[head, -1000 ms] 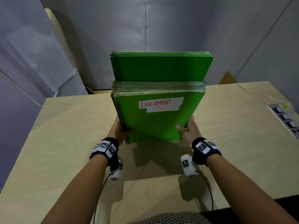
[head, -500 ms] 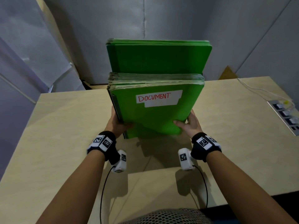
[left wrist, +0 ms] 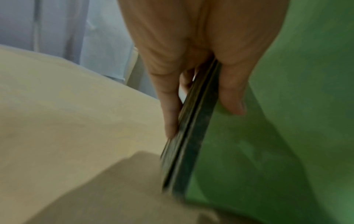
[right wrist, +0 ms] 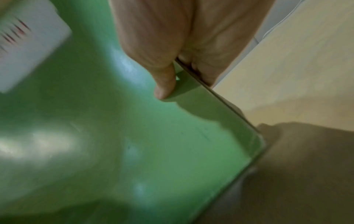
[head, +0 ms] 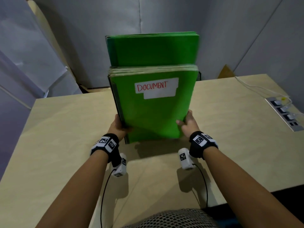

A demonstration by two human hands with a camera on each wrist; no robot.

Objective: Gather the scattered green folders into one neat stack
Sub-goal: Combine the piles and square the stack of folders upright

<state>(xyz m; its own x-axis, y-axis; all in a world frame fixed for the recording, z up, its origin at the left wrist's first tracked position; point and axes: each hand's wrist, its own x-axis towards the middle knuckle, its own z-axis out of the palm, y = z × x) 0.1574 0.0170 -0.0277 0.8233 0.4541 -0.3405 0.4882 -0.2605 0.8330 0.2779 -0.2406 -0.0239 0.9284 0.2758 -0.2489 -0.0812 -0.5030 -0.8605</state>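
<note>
Green folders (head: 153,111): smooth card or plastic covers, slight sheen, soft highlights in right wrist view. White paper label (head: 157,88): matt, red handwritten ink. Pale beige table (head: 65,129): smooth matt, wood-look laminate. Black wrist bands (head: 203,143): matt cloth, printed white marker tags. Grey wall panels (head: 164,14): matt, smooth.

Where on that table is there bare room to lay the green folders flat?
Bare tabletop lies left of the left hand, and more between the right hand and the power strip. The near strip before the green folders holds only forearms and cables. The far right edge is crowded by the strip and its white cord.
</note>
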